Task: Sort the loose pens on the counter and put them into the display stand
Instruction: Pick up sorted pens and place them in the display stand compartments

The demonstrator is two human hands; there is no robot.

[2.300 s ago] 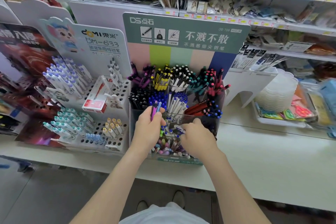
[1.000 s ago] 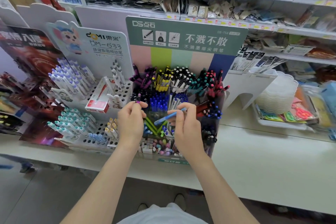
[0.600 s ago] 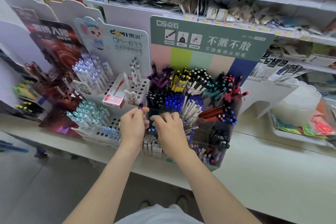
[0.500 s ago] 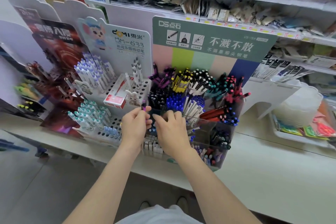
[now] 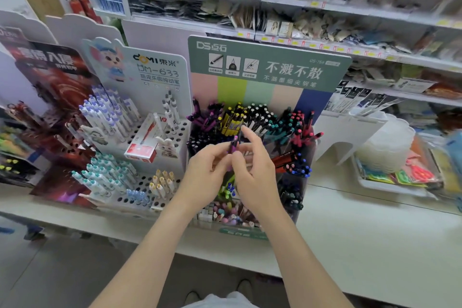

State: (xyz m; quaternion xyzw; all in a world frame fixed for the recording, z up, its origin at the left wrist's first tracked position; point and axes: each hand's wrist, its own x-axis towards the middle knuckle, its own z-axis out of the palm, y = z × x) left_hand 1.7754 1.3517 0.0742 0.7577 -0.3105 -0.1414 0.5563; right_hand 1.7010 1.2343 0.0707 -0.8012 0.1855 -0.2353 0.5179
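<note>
Both left hand (image 5: 207, 175) and right hand (image 5: 255, 175) pinch one purple pen (image 5: 234, 145), blocking the display stand (image 5: 265, 57)

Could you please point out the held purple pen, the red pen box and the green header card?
purple pen (image 5: 233, 149): head view, middle of its barrel.
red pen box (image 5: 140, 151): head view, its red front end.
green header card (image 5: 275, 54): head view, plain green above the lettering.
</note>
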